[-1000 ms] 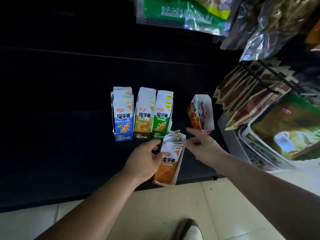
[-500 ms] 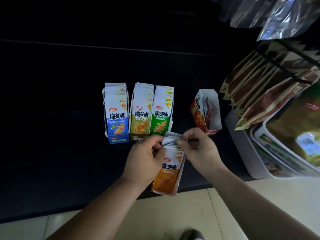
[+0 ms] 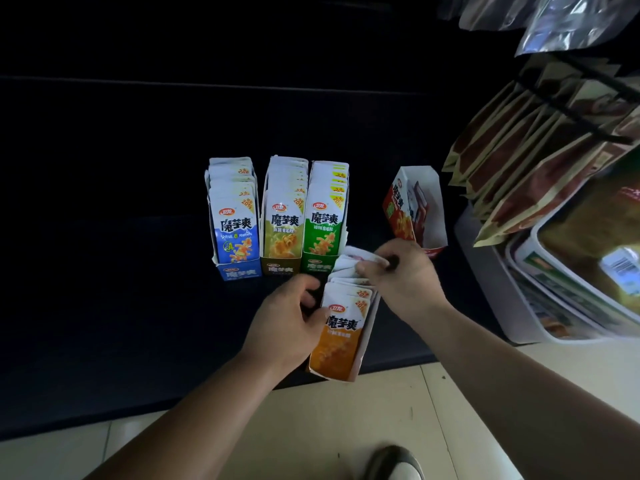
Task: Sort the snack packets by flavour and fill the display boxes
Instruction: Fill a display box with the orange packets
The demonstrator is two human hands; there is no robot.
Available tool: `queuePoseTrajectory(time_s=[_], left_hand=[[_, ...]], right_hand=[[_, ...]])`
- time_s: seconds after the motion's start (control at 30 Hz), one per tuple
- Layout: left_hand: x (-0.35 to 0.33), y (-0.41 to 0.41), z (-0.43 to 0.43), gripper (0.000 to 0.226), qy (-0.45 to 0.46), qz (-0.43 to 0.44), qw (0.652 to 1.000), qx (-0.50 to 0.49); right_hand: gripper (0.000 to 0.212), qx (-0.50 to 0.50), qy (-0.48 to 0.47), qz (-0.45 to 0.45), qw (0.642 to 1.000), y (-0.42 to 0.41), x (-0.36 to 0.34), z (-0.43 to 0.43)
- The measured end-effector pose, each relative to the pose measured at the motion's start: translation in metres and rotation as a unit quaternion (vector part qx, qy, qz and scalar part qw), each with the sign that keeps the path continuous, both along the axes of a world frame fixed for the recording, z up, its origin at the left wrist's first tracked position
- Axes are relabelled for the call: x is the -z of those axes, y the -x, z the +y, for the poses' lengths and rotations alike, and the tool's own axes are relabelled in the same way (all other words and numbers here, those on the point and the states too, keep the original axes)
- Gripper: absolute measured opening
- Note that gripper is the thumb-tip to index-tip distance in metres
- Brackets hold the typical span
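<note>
Three full display boxes stand side by side on a dark surface: blue (image 3: 234,216), olive (image 3: 284,220) and green (image 3: 325,218). An orange box (image 3: 337,336) of packets lies at the surface's front edge. My left hand (image 3: 287,322) grips its left side. My right hand (image 3: 403,278) pinches the tops of the rear orange packets (image 3: 349,263). A red box (image 3: 414,209) stands tilted to the right, holding only a few red packets.
Racks of brown hanging packets (image 3: 519,161) and stacked trays (image 3: 571,289) crowd the right side. Clear bags (image 3: 561,22) hang at the top right. Pale floor tiles (image 3: 329,427) and a shoe (image 3: 394,462) lie below the dark surface.
My right hand came in from beside the red box and took hold of the rear orange packets. My left hand has stayed on the orange box.
</note>
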State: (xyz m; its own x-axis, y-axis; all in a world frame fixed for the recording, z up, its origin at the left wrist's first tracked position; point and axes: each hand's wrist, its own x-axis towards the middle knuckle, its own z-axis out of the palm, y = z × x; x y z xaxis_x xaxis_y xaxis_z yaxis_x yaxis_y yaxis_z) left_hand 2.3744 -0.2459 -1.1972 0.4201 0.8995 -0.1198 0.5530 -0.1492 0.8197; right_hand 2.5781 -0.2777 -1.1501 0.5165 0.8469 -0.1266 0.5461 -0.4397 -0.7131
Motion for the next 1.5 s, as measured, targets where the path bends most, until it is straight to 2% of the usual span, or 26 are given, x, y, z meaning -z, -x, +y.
queuePoseTrajectory(time_s=[0.1, 0.17, 0.3, 0.4, 0.53, 0.6, 0.7, 0.77, 0.87, 1.0, 1.1, 1.2, 1.37, 1.5], left_hand=[[0.003, 0.004, -0.005, 0.035, 0.034, 0.019, 0.999, -0.001], [0.004, 0.004, -0.008, 0.033, 0.037, 0.003, 0.999, -0.002], [0.005, -0.007, -0.007, 0.019, 0.029, -0.043, 0.998, -0.022], [0.006, -0.021, 0.001, 0.009, 0.005, -0.036, 0.998, -0.05], [0.008, -0.038, 0.008, 0.021, -0.04, 0.008, 0.996, -0.083], [0.008, -0.047, 0.009, 0.021, -0.028, -0.006, 0.996, -0.083], [0.001, -0.059, 0.01, 0.011, 0.046, -0.071, 0.995, -0.06], [0.002, -0.062, 0.009, 0.028, 0.088, -0.083, 0.992, -0.046], [0.012, -0.06, 0.006, 0.038, 0.094, -0.061, 0.993, -0.043], [0.018, -0.059, 0.003, 0.04, 0.127, -0.103, 0.985, -0.059], [0.016, -0.061, 0.008, 0.049, 0.107, -0.109, 0.987, -0.055], [0.014, -0.066, 0.011, 0.056, 0.08, -0.1, 0.991, -0.037], [0.011, -0.076, 0.023, 0.063, 0.084, -0.073, 0.994, 0.012], [0.0, -0.073, 0.048, 0.066, 0.047, -0.001, 0.997, 0.055]], right_hand=[[0.038, 0.11, -0.058, 0.167, 0.978, 0.01, 0.0, -0.019], [0.046, 0.145, -0.033, 0.217, 0.965, 0.019, 0.001, -0.037], [0.045, 0.107, -0.015, 0.3, 0.948, 0.037, 0.011, -0.061], [0.048, 0.075, -0.032, 0.303, 0.95, 0.039, 0.02, -0.059], [0.053, 0.057, -0.066, 0.322, 0.943, 0.032, 0.025, -0.052], [0.056, 0.046, -0.085, 0.344, 0.934, 0.022, 0.028, -0.053], [0.056, 0.034, -0.111, 0.363, 0.925, 0.005, 0.029, -0.055], [0.057, 0.042, -0.108, 0.333, 0.936, -0.005, 0.033, -0.059], [0.066, 0.022, -0.026, 0.178, 0.983, -0.008, 0.042, -0.072], [0.099, -0.075, 0.054, 0.036, 0.995, 0.009, 0.047, -0.086], [0.123, -0.087, 0.067, 0.017, 0.994, 0.018, 0.048, -0.088], [0.135, -0.085, 0.068, 0.011, 0.994, 0.015, 0.053, -0.087], [0.122, -0.052, 0.04, -0.039, 0.997, 0.0, 0.059, -0.075], [0.119, -0.027, 0.006, 0.002, 1.0, -0.017, 0.065, -0.034]])
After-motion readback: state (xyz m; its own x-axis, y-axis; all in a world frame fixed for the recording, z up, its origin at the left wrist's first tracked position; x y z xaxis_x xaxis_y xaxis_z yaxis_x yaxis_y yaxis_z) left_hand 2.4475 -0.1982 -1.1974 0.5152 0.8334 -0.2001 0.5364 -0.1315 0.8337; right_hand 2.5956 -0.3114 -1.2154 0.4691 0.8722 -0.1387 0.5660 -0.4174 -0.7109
